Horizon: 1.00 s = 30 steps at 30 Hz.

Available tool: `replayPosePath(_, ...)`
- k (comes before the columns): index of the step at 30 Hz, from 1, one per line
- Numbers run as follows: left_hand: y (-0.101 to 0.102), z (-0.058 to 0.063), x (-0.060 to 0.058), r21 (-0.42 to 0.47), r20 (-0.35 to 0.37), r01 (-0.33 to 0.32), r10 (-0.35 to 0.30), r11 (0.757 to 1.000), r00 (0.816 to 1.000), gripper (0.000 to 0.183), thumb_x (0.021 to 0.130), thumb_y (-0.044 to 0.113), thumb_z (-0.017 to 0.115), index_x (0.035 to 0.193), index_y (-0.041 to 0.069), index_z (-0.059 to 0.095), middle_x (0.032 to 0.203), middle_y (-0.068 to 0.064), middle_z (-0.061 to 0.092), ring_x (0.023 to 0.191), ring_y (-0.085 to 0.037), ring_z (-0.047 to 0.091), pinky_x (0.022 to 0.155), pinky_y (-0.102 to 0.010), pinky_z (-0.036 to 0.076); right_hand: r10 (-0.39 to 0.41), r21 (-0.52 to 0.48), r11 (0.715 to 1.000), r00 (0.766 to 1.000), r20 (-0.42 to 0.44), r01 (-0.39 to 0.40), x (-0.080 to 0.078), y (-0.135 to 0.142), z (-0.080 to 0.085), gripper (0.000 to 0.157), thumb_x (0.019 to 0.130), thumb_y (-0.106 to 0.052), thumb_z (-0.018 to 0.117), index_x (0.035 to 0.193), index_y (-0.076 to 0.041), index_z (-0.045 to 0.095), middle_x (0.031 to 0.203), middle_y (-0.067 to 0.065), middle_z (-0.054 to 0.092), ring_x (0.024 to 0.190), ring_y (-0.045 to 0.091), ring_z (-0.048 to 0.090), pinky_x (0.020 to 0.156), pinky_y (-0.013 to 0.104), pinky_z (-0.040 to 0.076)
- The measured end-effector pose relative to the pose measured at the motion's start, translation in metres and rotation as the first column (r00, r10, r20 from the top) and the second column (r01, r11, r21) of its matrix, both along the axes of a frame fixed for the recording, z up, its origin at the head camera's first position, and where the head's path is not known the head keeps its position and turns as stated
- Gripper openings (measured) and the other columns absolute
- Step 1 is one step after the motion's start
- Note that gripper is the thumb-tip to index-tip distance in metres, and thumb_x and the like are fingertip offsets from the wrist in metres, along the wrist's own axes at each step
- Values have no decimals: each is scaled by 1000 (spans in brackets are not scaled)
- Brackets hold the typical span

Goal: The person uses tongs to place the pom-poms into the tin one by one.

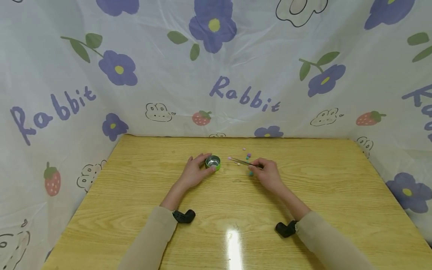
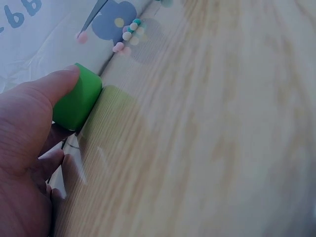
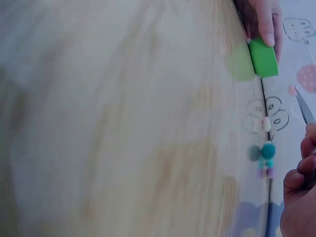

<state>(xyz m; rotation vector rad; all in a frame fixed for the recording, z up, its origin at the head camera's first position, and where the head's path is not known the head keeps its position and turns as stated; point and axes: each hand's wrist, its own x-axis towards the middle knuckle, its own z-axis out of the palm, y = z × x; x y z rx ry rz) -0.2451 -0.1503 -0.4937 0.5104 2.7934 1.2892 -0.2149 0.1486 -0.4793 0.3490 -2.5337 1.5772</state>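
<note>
My left hand point(image 1: 197, 171) holds a small round green tin point(image 1: 213, 162) upright on the table, thumb and fingers around its sides. Its top is uncovered and the inside is shiny metal. My right hand point(image 1: 268, 173) grips a pair of tweezers point(image 1: 241, 161). A small pink pompom point(image 1: 230, 158) is at the tweezers' tips, raised above the table and a little right of the tin. In the right wrist view the tweezers point(image 3: 304, 106) show with the pink pompom point(image 3: 292, 90) at their point, near the green tin point(image 3: 263, 58).
Several small pompoms lie loosely right of the tin, among them a purple one point(image 1: 249, 155), a teal one point(image 1: 251, 173) and a pink one point(image 1: 244, 149). The wooden table point(image 1: 216, 202) ends at a printed cloth point(image 1: 236, 67) behind.
</note>
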Motion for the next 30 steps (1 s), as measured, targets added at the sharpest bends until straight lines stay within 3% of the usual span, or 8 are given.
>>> replayPosePath(6,0,-1,1,-9,2,1,-1,1000,1000,63,97,31,74,151,8,52,151,-17,52,148,-36,35,125,-54,2,10,16,1000,1000,-14,-10,-2,-11,-2,5,94,-2,74,95,3,74,87,12,72,70,15,55,56,23,42)
replayPosePath(14,1,2,1,-5,-6,2,-2,1000,1000,62,98,32,73,151,8,52,150,-18,52,148,-38,35,125,-55,3,68,48,997,996,-65,-65,-3,-23,1,5,93,-1,75,96,3,76,91,13,73,88,25,70,73,31,58)
replayPosePath(19,0,0,-1,-13,-17,4,-4,1000,1000,62,98,32,73,151,8,52,150,-18,52,148,-37,35,124,-56,4,84,70,994,995,-52,-80,-6,-32,2,5,93,-2,75,96,2,75,89,12,73,78,19,63,65,27,52)
replayPosePath(24,0,-2,-2,-14,-18,6,-6,1000,1000,62,98,32,73,151,9,52,151,-17,52,148,-37,35,124,-56,4,85,64,995,996,-42,-82,-7,-37,2,5,93,-2,75,95,2,75,100,16,76,85,22,69,67,25,53)
replayPosePath(30,1,0,-1,-16,-17,1,-2,1000,1000,62,98,32,73,152,9,52,151,-18,51,148,-38,34,124,-56,3,85,68,994,995,-51,-82,-6,-40,2,5,93,-3,75,96,2,75,99,16,75,86,25,70,68,27,55)
